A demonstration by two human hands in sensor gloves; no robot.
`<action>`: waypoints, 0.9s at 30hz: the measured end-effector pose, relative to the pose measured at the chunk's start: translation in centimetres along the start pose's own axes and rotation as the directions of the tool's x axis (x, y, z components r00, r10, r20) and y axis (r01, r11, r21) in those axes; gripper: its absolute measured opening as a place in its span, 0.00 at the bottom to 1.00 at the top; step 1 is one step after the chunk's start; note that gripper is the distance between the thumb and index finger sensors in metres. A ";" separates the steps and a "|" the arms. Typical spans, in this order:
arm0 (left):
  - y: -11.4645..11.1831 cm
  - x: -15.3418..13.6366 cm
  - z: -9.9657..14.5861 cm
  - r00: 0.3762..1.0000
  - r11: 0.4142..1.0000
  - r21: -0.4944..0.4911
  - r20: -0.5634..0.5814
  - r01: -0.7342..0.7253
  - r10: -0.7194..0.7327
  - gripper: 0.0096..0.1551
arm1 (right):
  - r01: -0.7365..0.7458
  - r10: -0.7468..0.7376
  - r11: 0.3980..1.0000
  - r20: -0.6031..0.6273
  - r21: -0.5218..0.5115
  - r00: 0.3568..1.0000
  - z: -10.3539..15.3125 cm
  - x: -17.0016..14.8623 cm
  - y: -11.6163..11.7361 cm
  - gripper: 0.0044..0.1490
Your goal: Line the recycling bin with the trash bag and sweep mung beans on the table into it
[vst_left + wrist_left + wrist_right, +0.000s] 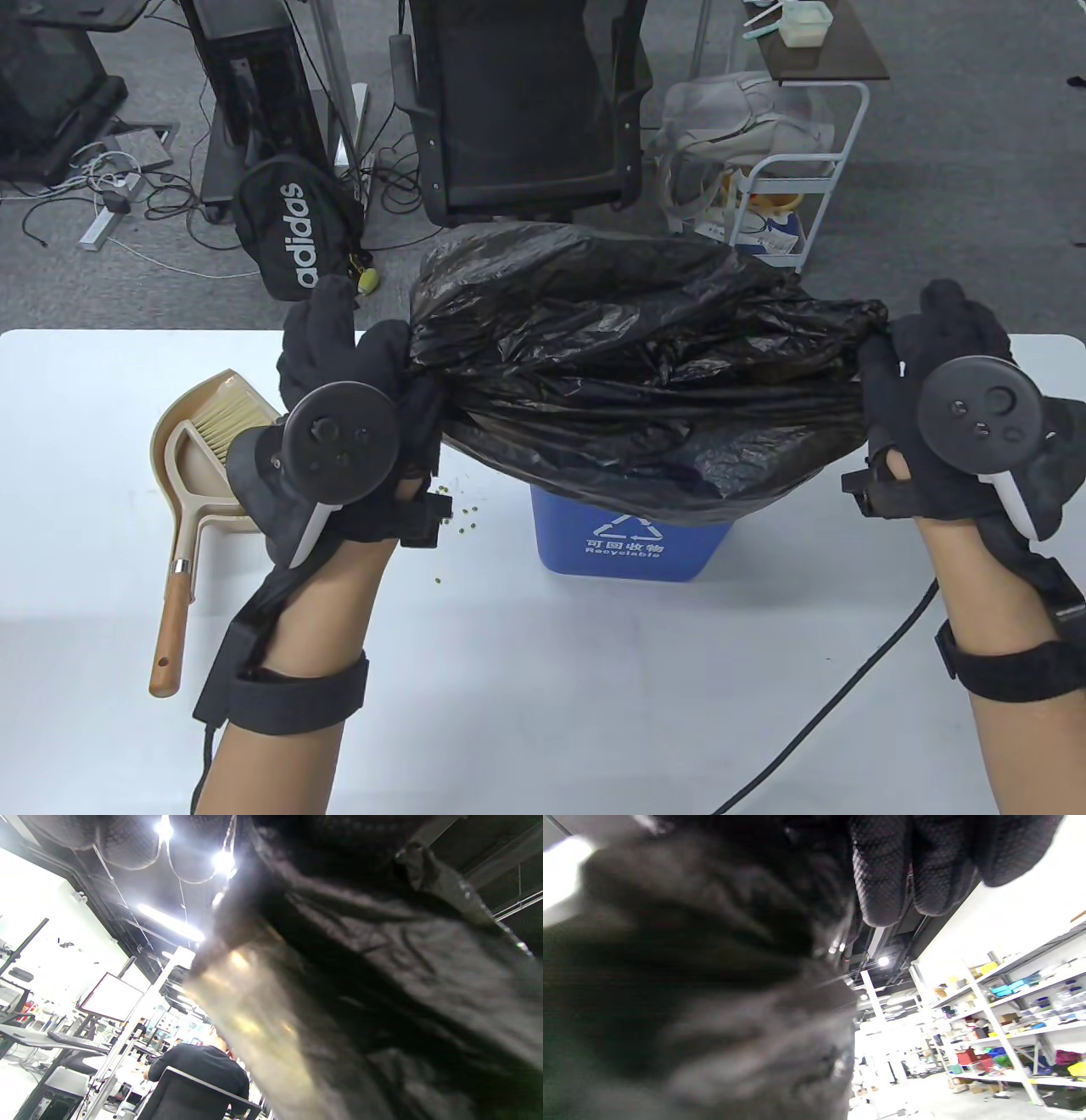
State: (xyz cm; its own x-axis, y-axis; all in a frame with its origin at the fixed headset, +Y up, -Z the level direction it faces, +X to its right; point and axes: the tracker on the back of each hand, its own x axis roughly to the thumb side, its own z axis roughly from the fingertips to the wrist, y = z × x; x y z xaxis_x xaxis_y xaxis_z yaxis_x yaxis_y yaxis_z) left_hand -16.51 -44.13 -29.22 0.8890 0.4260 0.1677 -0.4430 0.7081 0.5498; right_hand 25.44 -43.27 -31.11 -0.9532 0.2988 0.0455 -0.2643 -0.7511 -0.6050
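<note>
A crumpled black trash bag (628,356) hangs stretched between both hands over the blue recycling bin (628,543), hiding the bin's top. My left hand (373,373) grips the bag's left edge, and my right hand (891,356) grips its right edge. Several green mung beans (462,514) lie on the white table (543,679) just left of the bin. In the left wrist view the black bag (382,976) fills most of the frame. In the right wrist view the curled gloved fingers (925,866) hold the bag (691,984).
A beige dustpan (191,458) with a wooden-handled brush (174,611) lies at the table's left. A black cable (831,713) crosses the table at the lower right. Beyond the far edge stand an office chair (526,110), a black adidas bag (297,229) and a white cart (797,187).
</note>
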 end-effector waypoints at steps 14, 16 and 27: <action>-3.7 -2.4 -3.6 0.995 0.973 -0.228 -0.075 0.043 -0.061 0.21 | -0.045 0.069 0.982 -0.124 0.184 0.990 -3.7 -0.1 2.1 0.26; -4.3 -2.8 -4.0 0.993 0.964 -0.261 -0.091 0.046 -0.072 0.21 | 0.000 0.030 0.981 -0.149 0.196 0.988 -4.0 -0.6 2.0 0.26; -8.8 -4.5 -5.8 0.975 0.838 -0.543 -0.207 -0.049 -0.077 0.21 | 0.162 -0.090 0.949 -0.260 0.271 0.961 -4.9 -2.2 0.6 0.26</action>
State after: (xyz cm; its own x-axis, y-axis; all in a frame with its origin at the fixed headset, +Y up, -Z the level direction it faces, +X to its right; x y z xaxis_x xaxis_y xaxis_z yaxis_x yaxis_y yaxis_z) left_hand -17.27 -49.04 -39.58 0.8773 0.4775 -0.0487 -0.4777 0.8785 0.0082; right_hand 28.15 -41.47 -35.49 -0.8545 0.5081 -0.1084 -0.4453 -0.8237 -0.3510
